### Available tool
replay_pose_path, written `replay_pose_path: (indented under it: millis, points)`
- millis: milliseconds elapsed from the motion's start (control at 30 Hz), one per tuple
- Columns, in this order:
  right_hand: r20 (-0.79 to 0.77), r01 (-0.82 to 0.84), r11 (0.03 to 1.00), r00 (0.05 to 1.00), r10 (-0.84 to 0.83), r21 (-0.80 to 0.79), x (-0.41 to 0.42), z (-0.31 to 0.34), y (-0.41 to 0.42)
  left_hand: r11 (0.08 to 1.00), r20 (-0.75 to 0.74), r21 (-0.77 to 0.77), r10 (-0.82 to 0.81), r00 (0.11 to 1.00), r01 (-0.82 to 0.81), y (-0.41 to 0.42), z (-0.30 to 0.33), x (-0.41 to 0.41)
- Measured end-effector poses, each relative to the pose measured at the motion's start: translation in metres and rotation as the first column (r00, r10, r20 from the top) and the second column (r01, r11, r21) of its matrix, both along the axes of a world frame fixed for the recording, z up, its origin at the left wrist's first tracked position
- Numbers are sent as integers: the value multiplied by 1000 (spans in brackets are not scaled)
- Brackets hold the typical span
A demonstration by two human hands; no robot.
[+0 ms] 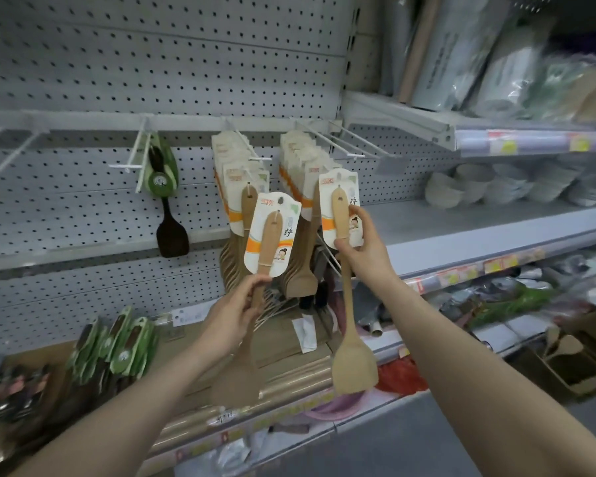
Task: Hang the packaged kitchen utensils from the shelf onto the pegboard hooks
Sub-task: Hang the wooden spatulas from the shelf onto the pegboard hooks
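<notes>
Left hand: the left hand [236,313] was raised in front of the pegboard, its fingers and thumb curled round the handle of a carded wooden spatula [267,246], just below the card.
Left spatula: it was held upright, card uppermost, with the blade hanging low behind the wrist; the card was seen in front of the left hanging bundle [236,187].
Right hand: the right hand [360,247] was closed on a second carded spatula [341,215], thumb and fingers pinching the card and handle from the right side.
Right spatula: it was held upright just beside the right hanging bundle [298,163], its blade [353,364] hanging free over the shelf edge.
Pegboard: grey perforated panel [152,63] fitted with white wire hooks [346,142].
Other stock: a dark spatula in green packaging [164,187] was hung on a hook to the left; more green packs [124,342] were lying on the shelf below.
</notes>
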State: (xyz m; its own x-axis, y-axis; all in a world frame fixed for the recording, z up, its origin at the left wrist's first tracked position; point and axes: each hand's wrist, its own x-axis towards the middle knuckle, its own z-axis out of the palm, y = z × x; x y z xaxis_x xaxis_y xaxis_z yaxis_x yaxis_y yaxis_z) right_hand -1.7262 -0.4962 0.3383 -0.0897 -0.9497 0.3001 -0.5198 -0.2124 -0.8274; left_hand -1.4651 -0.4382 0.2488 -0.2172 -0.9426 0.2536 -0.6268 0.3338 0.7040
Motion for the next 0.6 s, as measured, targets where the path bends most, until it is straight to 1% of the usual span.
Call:
replay_pose_path:
  millis: [233, 300, 433, 533, 600]
  points:
    - [81, -10, 1000, 997, 8, 18, 2, -21, -13, 1000, 33, -4, 1, 999, -1, -16, 0, 7]
    - [84, -6, 1000, 996, 4, 28, 3, -21, -19, 1000, 37, -5, 3, 999, -2, -17, 0, 6]
    - [8, 7, 999, 1000, -7, 33, 6, -15, -37, 999, 33, -24, 36, 999, -35, -17, 3, 2]
    - [-11, -18, 999, 1000, 18, 37, 9, -16, -47, 997, 18, -27, 68, 998, -67, -13, 5, -1]
    - [-83, 24, 1000, 996, -23, 11, 11, -20, -48, 995, 11, -28, 92, 996, -92, -10, 6, -4]
